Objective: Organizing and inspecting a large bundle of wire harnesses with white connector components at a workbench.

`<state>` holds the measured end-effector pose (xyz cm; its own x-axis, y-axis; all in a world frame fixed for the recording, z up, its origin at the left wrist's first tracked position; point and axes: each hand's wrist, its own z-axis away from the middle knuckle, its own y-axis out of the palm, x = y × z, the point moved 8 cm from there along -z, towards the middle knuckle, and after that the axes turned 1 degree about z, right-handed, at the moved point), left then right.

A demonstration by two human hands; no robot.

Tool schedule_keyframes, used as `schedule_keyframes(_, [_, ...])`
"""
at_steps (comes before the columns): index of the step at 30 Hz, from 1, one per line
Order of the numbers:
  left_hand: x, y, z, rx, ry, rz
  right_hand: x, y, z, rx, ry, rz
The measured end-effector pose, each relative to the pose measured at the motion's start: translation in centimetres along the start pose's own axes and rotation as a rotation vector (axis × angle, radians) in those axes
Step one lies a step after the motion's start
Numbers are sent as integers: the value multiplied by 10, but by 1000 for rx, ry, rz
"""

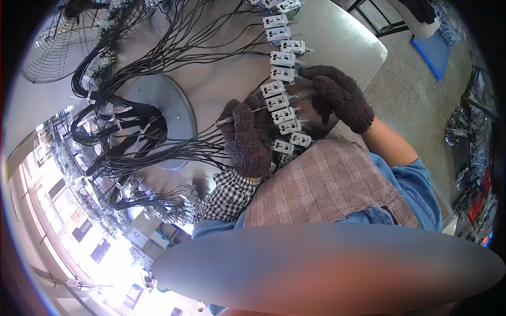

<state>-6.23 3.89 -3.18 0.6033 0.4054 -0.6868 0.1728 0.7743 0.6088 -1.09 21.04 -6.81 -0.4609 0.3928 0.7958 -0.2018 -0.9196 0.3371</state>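
A row of pale grey rectangular connector blocks (283,59) with metal prongs runs along the table toward my lap. My left hand (245,138), in a dark knitted glove, is closed around a thin metal rod-like tool (225,121). The rod's slim end reaches toward one of the blocks (272,88); whether it touches is unclear. To the right of the row, my right hand (342,97) wears a matching glove. Its fingers stretch toward the prongs, with the thumb apart below. Black cables (184,150) run from the left to the blocks, partly behind my left hand.
A round grey disc (179,100) on the metal table (337,39) has thick black cable bundles (142,113) over it. A wire fan guard (58,52) stands at the far left. On the floor at the right lie a blue panel (432,52) and silvery bundles (477,139).
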Motion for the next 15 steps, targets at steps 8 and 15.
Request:
schedule_keyframes(8, [-5, 4, 5, -101, 63, 80, 3, -3, 5, -8, 17, 53])
schedule_keyframes(15, [-6, 4, 5, -6, 53, 32, 9, 7, 7, 21, -110, -83])
